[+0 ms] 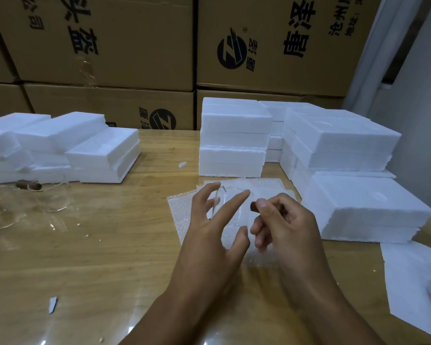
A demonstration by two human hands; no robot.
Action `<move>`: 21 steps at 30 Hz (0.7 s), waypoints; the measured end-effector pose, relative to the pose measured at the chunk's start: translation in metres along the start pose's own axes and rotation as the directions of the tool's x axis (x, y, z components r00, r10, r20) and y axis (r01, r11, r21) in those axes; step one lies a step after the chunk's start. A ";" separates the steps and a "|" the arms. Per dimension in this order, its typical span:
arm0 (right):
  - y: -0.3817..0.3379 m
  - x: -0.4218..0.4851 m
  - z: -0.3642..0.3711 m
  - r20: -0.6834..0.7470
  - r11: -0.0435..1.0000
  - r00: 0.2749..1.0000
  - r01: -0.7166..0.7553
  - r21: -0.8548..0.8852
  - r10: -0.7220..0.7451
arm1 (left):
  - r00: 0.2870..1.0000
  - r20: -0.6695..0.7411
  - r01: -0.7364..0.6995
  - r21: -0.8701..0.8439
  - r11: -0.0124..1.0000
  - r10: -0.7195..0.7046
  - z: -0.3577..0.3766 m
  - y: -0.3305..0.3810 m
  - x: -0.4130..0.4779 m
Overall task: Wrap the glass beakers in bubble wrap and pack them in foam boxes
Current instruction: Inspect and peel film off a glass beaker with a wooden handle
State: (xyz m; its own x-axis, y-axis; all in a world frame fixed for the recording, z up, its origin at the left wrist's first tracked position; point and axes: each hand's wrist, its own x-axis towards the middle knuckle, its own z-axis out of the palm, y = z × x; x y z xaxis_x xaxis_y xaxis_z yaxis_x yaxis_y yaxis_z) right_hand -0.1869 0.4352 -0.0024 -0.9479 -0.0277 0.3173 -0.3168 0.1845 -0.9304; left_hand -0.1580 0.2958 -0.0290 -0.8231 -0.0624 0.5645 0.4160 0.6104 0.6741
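Observation:
A clear glass beaker [230,210] lies on a sheet of bubble wrap [182,207] on the wooden table, between my hands. My left hand [214,227] hovers over the glass with fingers spread and straight, fingertips near its rim. My right hand [281,222] pinches a small brown stopper-like piece [254,206] at the beaker's right side. More clear glassware with brown stoppers [30,186] stands at the far left of the table. White foam boxes are stacked at the left [102,155], centre [232,145] and right [358,202].
Large printed cardboard cartons [125,46] wall off the back of the table. A white sheet [413,275] lies at the right edge with a dark object on it. Small foam crumbs and a scrap [52,304] dot the wooden tabletop [97,257].

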 end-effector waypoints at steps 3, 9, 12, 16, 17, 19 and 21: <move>0.003 0.001 0.000 -0.035 0.996 0.997 0.068 -0.065 -0.070 | 1.000 -0.013 -0.007 0.030 1.000 0.007 0.000 0.000 0.001; 0.003 0.001 -0.004 0.061 0.938 0.956 0.293 -0.183 -0.287 | 0.997 -0.050 0.060 -0.051 0.997 -0.062 -0.004 0.002 0.005; 0.003 0.004 -0.010 0.138 0.880 0.911 0.412 -0.238 -0.389 | 0.987 -0.029 0.150 -0.151 0.977 -0.156 -0.006 0.003 0.008; 0.008 0.006 -0.017 0.181 0.811 0.856 0.516 -0.275 -0.484 | 0.980 0.020 0.197 -0.184 0.963 -0.197 -0.006 0.002 0.010; 0.009 0.005 -0.018 0.159 0.841 0.875 0.483 -0.244 -0.457 | 0.986 0.010 0.165 -0.166 0.972 -0.165 -0.006 0.002 0.009; 0.010 0.004 -0.019 0.087 0.930 0.937 0.347 -0.120 -0.338 | 0.999 -0.016 0.050 -0.075 0.996 -0.051 -0.007 0.001 0.007; 0.010 0.003 -0.019 0.030 0.973 0.973 0.229 -0.027 -0.228 | 0.997 -0.030 -0.067 0.035 0.997 0.068 -0.006 0.002 0.005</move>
State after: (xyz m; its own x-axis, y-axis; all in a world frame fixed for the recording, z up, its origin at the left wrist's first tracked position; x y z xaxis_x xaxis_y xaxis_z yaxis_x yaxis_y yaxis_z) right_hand -0.1923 0.4559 -0.0075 -0.8514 -0.0987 0.5151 -0.5241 0.1993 -0.8280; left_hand -0.1586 0.2921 -0.0217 -0.7808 -0.0443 0.6232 0.4566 0.6403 0.6177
